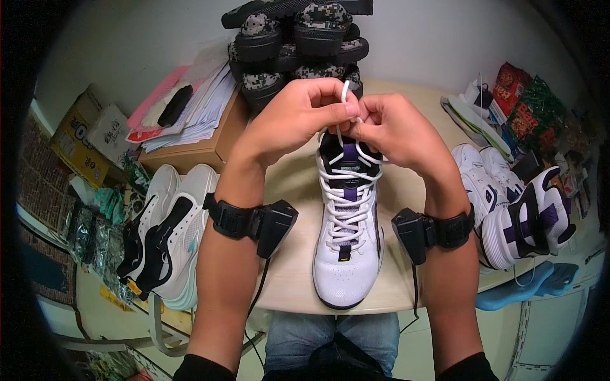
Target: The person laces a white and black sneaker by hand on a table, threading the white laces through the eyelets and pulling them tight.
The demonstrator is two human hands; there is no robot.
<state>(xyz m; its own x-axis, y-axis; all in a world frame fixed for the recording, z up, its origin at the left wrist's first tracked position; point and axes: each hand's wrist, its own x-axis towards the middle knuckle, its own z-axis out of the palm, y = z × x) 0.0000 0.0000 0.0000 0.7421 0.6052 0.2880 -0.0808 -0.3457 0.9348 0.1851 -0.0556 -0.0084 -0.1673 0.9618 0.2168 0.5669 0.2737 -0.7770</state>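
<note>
A white sneaker (347, 270) with purple and black trim stands on the table in front of me, toe toward my body. White shoelaces (348, 206) run criss-cross up its front. Above the shoe's collar, my left hand (298, 117) pinches a shoelace between thumb and forefinger, and a white end sticks up past the fingertips. Close beside it, my right hand (394, 130) also has its fingers closed on the lace. The two hands nearly touch. Whether a knot lies between the fingertips is hidden.
White-and-black sneakers (181, 235) stand at the left, more white sneakers (480, 174) at the right. Camouflage shoes (318, 32) are stacked at the back. Papers (203, 108) lie on a cardboard box (222, 143). A blue shoe-shaped item (518, 289) lies beyond the right table edge.
</note>
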